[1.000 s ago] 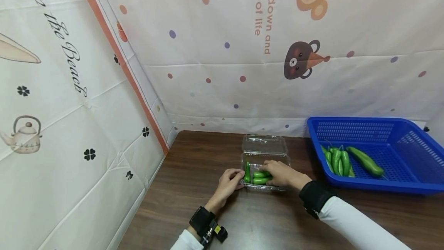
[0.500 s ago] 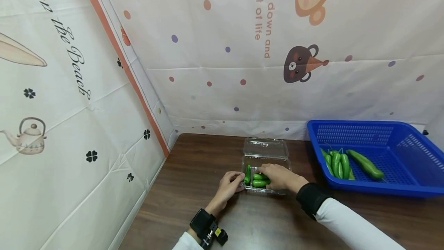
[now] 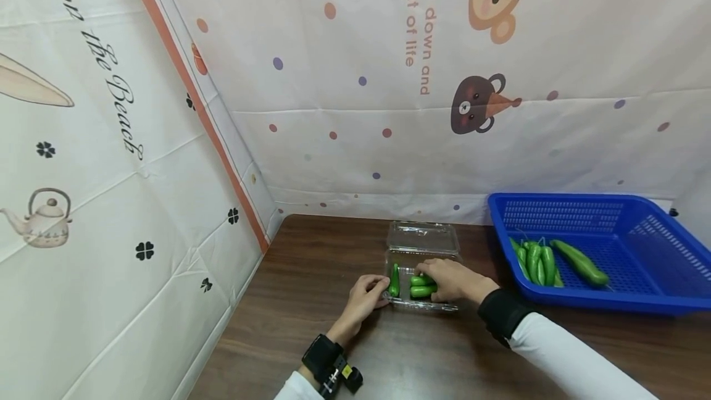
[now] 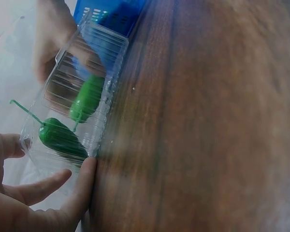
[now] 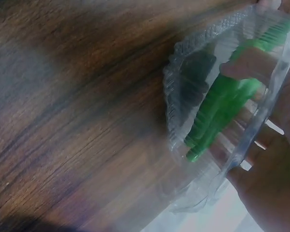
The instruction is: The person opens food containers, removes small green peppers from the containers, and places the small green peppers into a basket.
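Observation:
A clear plastic clamshell box [image 3: 424, 306] sits on the table, its lid [image 3: 423, 238] folded back. My left hand [image 3: 363, 297] holds the box's near left corner; in the left wrist view its thumb [image 4: 13, 145] and fingers lie on either side of that corner. Upright along the left wall inside leans one green pepper [image 3: 395, 283]. Beside it, two green peppers [image 3: 423, 291] lie crosswise. My right hand [image 3: 452, 279] reaches into the box and grips these two at their right ends, and its thumb [image 5: 241, 65] presses on them in the right wrist view.
A blue perforated basket [image 3: 633, 304] stands on the right, holding several green peppers [image 3: 536, 261] and one larger long green pepper [image 3: 580, 262]. Printed white cloth [image 3: 344, 159] hangs behind and on the left of the brown table [image 3: 311, 252].
My right hand has shifted the two crosswise peppers slightly right, widening the gap to the pepper at the left wall. My left hand stays at the box corner.

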`<state>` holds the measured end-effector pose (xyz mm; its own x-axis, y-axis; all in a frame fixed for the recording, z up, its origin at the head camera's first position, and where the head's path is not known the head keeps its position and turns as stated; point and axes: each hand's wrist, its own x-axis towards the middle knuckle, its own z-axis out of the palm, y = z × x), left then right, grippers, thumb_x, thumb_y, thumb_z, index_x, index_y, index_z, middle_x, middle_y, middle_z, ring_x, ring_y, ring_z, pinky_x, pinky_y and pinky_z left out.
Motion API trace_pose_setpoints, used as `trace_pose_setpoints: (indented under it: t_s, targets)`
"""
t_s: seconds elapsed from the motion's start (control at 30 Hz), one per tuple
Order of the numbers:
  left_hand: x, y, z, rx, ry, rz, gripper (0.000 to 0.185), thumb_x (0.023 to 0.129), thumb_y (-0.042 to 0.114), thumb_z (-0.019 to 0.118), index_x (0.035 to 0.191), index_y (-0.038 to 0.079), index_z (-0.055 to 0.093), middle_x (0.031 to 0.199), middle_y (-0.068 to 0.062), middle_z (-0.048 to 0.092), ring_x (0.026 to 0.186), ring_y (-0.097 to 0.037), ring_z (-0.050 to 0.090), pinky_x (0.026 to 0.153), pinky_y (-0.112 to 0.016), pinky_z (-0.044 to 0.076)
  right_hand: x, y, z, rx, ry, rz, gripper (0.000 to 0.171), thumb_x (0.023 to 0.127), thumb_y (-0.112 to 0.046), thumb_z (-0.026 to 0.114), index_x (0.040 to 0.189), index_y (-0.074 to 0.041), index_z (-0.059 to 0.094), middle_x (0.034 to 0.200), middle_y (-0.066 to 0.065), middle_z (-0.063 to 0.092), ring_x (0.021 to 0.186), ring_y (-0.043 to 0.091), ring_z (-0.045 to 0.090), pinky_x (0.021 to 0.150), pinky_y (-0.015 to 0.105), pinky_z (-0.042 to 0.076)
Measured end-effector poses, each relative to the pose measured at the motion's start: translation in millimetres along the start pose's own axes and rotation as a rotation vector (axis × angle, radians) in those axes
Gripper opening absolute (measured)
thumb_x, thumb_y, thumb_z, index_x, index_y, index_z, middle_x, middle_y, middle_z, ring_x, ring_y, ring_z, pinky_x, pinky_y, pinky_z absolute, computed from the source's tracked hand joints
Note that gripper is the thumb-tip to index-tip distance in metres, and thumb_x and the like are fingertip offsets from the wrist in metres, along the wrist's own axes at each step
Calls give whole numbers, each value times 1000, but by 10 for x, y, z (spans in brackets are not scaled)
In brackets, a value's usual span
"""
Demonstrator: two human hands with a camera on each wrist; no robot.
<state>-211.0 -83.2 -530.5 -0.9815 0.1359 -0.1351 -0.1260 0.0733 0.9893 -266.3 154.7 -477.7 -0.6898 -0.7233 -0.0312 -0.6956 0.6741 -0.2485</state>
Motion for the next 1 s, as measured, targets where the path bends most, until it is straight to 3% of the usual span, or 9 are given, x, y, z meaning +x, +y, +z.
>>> trace_pose_setpoints:
  t_s: [0.17,0.3,0.57,0.8,1.0]
  targets:
    - [1,-19,-8,4,-17,-5,44,104,36,60,129,-1,61,140,-18,46,115,-23,61,96,-34,63,-18,40,-46,18,32,-1,48,71,-10,84,116,-9,66,104,2,66,86,15,60,75,35,56]
    - [4,-34,-10,2,-12,-3,44,104,36,61,129,-1,62,139,-18,46,112,-21,62,96,-34,63,-21,38,-117,58,44,23,45,74,-10,82,116,-11,66,102,-1,64,83,12,57,71,32,52]
    - [4,-38,-4,11,0,-2,45,104,36,61,128,-2,62,139,-17,48,109,-19,63,95,-33,64,12,-22,-276,66,63,55,47,81,-12,82,124,-9,64,103,0,63,83,10,55,70,29,51]
    - [-19,-25,-13,18,-15,8,44,104,36,60,128,-1,62,138,-17,48,115,-23,61,96,-35,63,64,-147,-566,16,92,39,51,84,-15,82,131,-7,62,112,7,66,88,13,60,73,32,55]
    - [-23,-19,-11,12,-17,10,44,105,36,60,128,-2,62,136,-17,49,112,-21,63,96,-34,63,79,-207,-858,-36,225,5,56,86,-14,80,138,-6,58,119,13,66,89,17,62,72,34,56]
